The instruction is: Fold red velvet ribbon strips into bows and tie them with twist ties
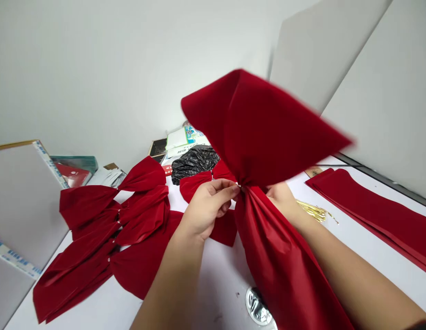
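Observation:
I hold a large red velvet bow piece [257, 128] up over the white table [219, 284], gathered at its waist. My left hand [207, 206] pinches the gathered centre from the left, fingers closed on the cloth. My right hand [283, 199] grips the same pinch from behind and is partly hidden by the fabric. The lower half of the cloth [284, 266] hangs down toward me. A pile of finished red bows [106, 229] lies at the left.
Flat red fabric strips [381, 215] lie at the right. Gold wire ties [314, 211] rest near my right wrist. A black plastic bag [194, 160], boxes [183, 137] and a white board [23, 197] stand behind and left. A silver roll [259, 309] sits near the front edge.

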Demonstrator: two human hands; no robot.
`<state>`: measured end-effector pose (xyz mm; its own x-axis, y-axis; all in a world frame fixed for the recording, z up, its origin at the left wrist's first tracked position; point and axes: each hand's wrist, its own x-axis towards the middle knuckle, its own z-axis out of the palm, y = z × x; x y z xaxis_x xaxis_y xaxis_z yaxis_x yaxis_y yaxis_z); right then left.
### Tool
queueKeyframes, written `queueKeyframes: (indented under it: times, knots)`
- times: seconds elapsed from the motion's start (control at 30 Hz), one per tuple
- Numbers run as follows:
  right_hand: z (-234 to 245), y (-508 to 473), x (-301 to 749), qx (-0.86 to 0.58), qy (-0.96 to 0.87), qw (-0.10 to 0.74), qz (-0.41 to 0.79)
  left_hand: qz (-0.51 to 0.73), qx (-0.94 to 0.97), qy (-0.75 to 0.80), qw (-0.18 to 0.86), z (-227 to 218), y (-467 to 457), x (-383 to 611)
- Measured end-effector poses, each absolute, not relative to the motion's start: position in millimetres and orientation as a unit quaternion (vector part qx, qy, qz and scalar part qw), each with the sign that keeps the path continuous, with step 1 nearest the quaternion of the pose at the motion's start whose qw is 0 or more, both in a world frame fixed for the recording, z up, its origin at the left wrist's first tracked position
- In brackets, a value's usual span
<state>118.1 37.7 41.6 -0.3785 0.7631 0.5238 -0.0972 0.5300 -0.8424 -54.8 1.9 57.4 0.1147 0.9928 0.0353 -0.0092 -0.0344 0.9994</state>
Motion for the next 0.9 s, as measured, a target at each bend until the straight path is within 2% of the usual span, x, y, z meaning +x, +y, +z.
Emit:
queueKeyframes:
  times: [0.07,0.2,0.3,0.63,0.77,0.9]
  knots:
    - [41,39,117,-0.219,-0.695,0.511,0.457,0.519,0.579,0.460,0.428,60,-1,-56]
    - [45,40,117,-0.227,-0.661,0.508,0.504,0.548,0.740,0.383,0.073,56,-1,-61]
    - [45,42,117,-0.219,-0.650,0.490,0.538,0.522,0.796,0.305,-0.036,52,3,-67]
    - [40,42,115,-0.220,-0.618,0.456,0.601,0.530,0.783,0.289,-0.147,50,4,-70]
    - [42,40,113,-0.206,-0.625,0.468,0.589,0.554,0.762,0.314,-0.116,50,2,-64]
    - [39,40,112,-0.211,-0.641,0.490,0.552,0.564,0.729,0.387,-0.008,52,-1,-56]
